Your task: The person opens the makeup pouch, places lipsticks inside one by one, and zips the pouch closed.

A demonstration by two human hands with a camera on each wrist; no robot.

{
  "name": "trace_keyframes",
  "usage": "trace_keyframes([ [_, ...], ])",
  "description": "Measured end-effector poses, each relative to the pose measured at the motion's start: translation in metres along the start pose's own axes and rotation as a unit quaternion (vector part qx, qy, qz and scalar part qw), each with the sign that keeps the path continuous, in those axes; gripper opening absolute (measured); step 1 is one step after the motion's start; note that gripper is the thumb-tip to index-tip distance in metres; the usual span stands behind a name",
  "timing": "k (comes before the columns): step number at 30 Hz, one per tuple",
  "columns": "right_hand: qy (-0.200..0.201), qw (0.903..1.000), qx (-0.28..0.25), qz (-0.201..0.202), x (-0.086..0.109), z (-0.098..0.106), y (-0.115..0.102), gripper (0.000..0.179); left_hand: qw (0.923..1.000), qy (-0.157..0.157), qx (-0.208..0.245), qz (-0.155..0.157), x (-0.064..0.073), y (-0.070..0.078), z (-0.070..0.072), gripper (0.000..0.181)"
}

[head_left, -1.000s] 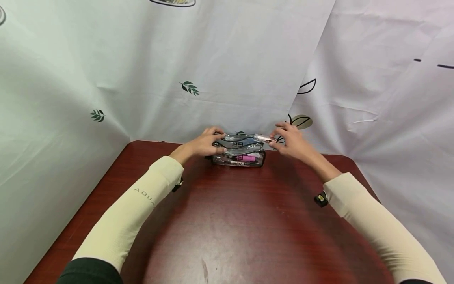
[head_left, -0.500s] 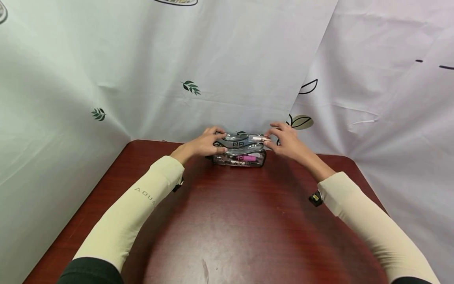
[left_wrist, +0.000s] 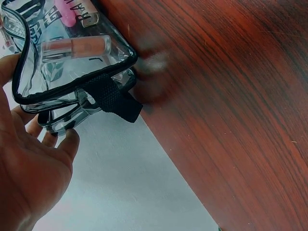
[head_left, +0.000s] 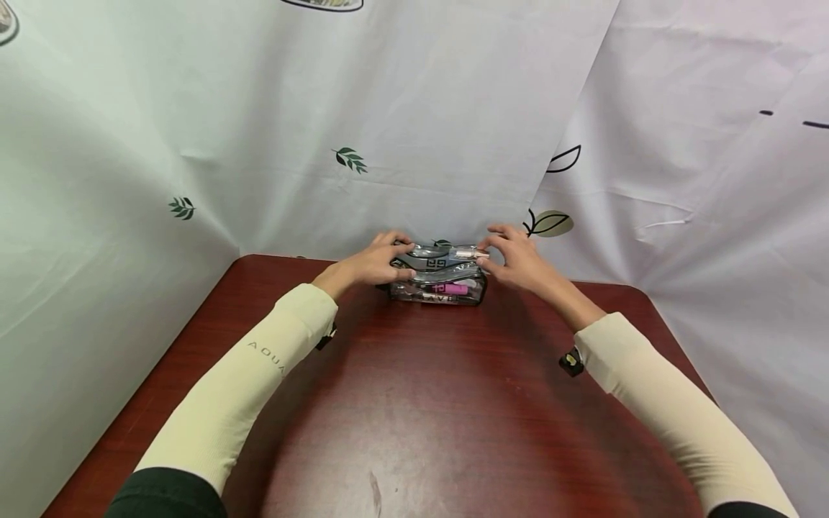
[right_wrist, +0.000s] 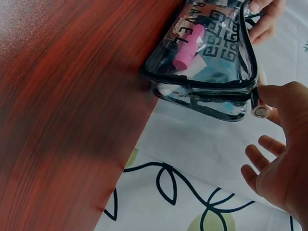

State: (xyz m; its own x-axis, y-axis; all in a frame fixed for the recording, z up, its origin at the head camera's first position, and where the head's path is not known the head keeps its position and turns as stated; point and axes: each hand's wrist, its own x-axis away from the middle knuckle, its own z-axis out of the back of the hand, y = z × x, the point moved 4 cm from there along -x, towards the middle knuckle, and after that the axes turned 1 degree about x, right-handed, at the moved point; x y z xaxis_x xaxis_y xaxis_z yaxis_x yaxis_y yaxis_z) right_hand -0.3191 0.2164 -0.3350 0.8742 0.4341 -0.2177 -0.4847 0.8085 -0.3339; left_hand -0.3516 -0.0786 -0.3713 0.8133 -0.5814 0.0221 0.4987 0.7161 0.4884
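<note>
A clear travel pouch (head_left: 435,275) with black piping stands at the far edge of the table, its top spread apart. My left hand (head_left: 370,263) grips the pouch's left end, thumb at the front rim and fingers at the back. Between thumb and fingertip my right hand (head_left: 520,262) pinches a slim clear tube with a rose-gold end (right_wrist: 261,111), lying level at the opening's right end. Through the plastic show a pink tube (right_wrist: 188,47) and a lip gloss tube (left_wrist: 89,47). A black fabric tab (left_wrist: 113,98) sticks out from the pouch's left end.
The dark red wooden table (head_left: 414,403) stretches out in front of the pouch. Right behind its far edge hangs a white cloth backdrop (head_left: 414,144) with leaf prints, which also runs along both sides.
My right hand has moved left with the slim tube, bringing it from the pouch's right corner in over the opening. The left hand keeps its grip on the pouch.
</note>
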Motion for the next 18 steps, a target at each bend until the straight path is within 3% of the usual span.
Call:
trace_keyframes([
  [18, -0.011, 0.9999, 0.007, 0.000, -0.0060, -0.0043, -0.0044, 0.034, 1.0000, -0.002, 0.003, 0.004, 0.0005, -0.0015, 0.0003, 0.079],
])
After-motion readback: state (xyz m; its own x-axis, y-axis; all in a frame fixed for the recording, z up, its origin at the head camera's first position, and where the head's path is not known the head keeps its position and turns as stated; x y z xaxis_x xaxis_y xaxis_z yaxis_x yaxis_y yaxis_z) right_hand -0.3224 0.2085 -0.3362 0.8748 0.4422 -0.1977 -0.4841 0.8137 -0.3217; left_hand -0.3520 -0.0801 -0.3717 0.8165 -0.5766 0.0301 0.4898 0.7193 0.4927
